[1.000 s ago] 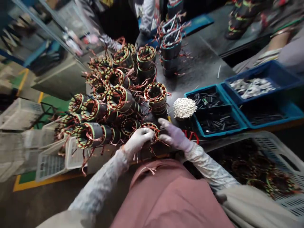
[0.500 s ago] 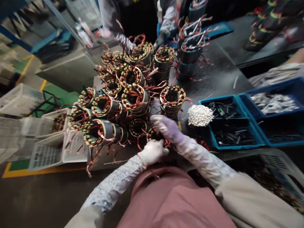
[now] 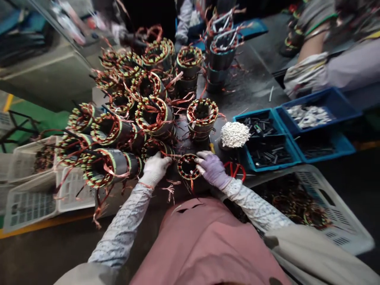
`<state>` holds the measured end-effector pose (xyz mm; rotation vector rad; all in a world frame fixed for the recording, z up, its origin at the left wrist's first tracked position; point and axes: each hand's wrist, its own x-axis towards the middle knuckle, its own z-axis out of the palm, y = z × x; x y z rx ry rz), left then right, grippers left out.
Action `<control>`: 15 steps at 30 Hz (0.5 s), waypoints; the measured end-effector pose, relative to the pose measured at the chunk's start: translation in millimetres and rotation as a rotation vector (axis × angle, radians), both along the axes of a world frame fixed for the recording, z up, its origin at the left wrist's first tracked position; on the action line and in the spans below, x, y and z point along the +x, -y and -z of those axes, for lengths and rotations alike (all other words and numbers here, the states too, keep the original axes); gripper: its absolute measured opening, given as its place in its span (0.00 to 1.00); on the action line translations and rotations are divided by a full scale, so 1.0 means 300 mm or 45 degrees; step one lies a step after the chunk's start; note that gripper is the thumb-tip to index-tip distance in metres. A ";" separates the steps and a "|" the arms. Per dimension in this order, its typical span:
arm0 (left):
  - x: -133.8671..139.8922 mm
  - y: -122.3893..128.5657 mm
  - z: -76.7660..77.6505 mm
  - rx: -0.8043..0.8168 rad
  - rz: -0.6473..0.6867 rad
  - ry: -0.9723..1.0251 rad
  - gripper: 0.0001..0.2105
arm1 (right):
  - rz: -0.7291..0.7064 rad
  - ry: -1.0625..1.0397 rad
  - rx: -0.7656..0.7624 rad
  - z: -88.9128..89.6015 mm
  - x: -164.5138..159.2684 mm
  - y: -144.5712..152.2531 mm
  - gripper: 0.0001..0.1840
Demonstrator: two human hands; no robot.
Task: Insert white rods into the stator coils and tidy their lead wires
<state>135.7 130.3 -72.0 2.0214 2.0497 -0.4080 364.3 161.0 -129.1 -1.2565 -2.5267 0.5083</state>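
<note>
A small motor stator (image 3: 189,167), a ring of coils with copper leads hanging toward me, stands at the table's near edge. My right hand (image 3: 213,170), in a purple-white glove, has its fingers on the stator's right rim. My left hand (image 3: 156,169), in a white glove, is closed in front of another stator (image 3: 153,148); what its fingertips pinch, if anything, is hidden. Behind the small stator stands a taller stack of stators (image 3: 202,116). Red-handled scissors or pliers (image 3: 236,170) lie just right of my right hand.
Many stators (image 3: 108,164) crowd the left, some lying sideways. At right are a bundle of white sticks (image 3: 235,134), blue bins (image 3: 273,153) of black tubes and white pieces, and a white crate (image 3: 341,221). Co-workers' arms (image 3: 308,75) reach in at the far side and right.
My hands have moved apart, the left leftward, the right down onto the small stator's rim, which now shows between them. The whole view has shifted, so the table items sit further left.
</note>
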 end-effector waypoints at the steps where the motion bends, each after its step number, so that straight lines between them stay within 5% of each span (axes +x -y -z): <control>1: 0.012 0.023 0.001 0.083 -0.020 0.016 0.13 | -0.025 0.081 -0.018 -0.001 -0.024 -0.013 0.15; 5: 0.106 0.144 0.010 0.342 -0.121 0.359 0.12 | -0.222 0.351 -0.054 -0.006 -0.122 -0.070 0.19; 10: 0.212 0.151 0.144 0.103 -0.567 0.832 0.07 | -0.452 0.373 -0.020 0.012 -0.133 -0.107 0.18; 15: 0.248 0.122 0.226 0.070 -0.574 0.955 0.05 | -0.309 0.127 -0.131 0.057 -0.082 -0.095 0.14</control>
